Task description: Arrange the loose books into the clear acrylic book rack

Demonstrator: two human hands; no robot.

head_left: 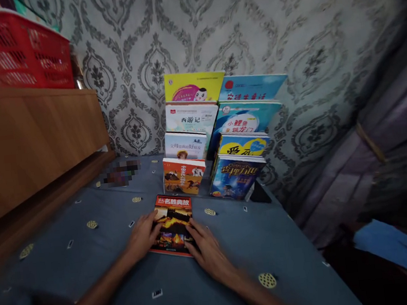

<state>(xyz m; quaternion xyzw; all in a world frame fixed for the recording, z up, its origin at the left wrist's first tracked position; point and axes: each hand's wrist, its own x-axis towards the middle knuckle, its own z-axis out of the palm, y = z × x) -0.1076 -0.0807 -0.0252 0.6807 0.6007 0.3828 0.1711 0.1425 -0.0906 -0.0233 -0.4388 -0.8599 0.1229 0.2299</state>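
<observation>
A book with a red title band and dark landscape photos (174, 217) lies flat on the table, cover up. My left hand (144, 236) rests at its left edge, fingers stretched onto the cover. Along the right edge is my right hand (208, 251), its fingers spread and touching the cover. Neither hand is closed around the book. Just behind it stands an orange book with horses (184, 176), at the front of a tiered row. To the right of that, a dark blue book (236, 177) fronts a second tiered row.
Behind the front books stand a white book (190, 119), a yellow book (194, 87) and several blue ones. A red basket (11, 52) sits on a wooden cabinet (33, 142) at left. The table has a blue-grey patterned cloth (100, 252). A blurred patch hides something behind my left hand.
</observation>
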